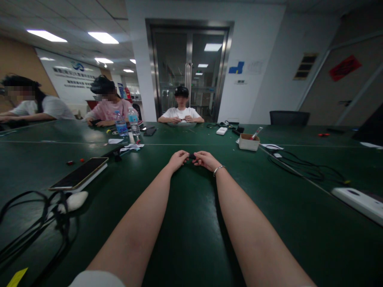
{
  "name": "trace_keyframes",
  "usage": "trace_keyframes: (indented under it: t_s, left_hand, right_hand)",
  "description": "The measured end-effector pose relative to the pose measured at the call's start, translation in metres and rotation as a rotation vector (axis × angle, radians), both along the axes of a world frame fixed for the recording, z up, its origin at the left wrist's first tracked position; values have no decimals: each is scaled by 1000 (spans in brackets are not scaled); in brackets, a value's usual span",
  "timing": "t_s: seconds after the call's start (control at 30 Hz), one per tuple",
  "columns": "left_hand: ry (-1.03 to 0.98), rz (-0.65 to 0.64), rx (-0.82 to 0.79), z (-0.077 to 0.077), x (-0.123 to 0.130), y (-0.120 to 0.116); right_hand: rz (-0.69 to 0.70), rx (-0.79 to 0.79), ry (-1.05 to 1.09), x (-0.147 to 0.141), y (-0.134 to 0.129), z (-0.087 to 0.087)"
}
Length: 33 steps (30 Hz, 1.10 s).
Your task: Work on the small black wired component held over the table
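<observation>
Both my arms stretch forward over the dark green table [191,223]. Between my fingertips is a small black object [192,156], too small to tell its kind. My left hand [178,160] pinches its left end, with the fingers closed. From the other side, my right hand [206,160] grips the right end between thumb and fingers. A silver bracelet [219,170] circles my right wrist. The two hands are close together, just above or resting on the tabletop; which of these, I cannot tell.
On the left lie a phone [80,174], a white mouse-like object [74,201] and black cables [38,223]. Water bottles [121,126] stand farther back. A small box [249,142], cables [305,165] and a white power strip [362,203] are on the right. Several people sit around the table.
</observation>
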<state>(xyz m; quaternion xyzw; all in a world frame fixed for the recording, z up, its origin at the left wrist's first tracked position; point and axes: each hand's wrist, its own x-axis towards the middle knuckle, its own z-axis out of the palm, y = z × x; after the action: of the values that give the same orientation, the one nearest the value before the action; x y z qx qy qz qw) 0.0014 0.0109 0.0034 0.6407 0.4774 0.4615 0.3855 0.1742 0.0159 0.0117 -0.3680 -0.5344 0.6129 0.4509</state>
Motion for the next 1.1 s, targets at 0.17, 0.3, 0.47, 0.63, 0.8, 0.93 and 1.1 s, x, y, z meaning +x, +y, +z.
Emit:
trace_keyframes:
  t_s: [0.17,0.3,0.47,0.63,0.8,0.93,1.1]
  left_hand:
    - [20,3,-10,1,0,-1]
    - [21,-10,-4,3,-1,-3]
    - [43,-10,-14,5,1,-3]
    - [29,-15,-29,4,2,-2]
    - [30,-4,-14,4,2,-2]
    - [31,-4,-35,4,1,-3]
    - [11,-9,-25,4,0,-1]
  right_hand:
    - [-5,-23,-17,0,-1,2]
    - [-3,-22,-2,0,-3,3]
    - [-11,-23,-3,-1,-4,4]
    - [-15,-29,3,-1,-4,4]
    - [3,-18,9,0,-3,3]
    - [5,-24,2,0,-3,3]
    - [7,-30,7,0,-3,3]
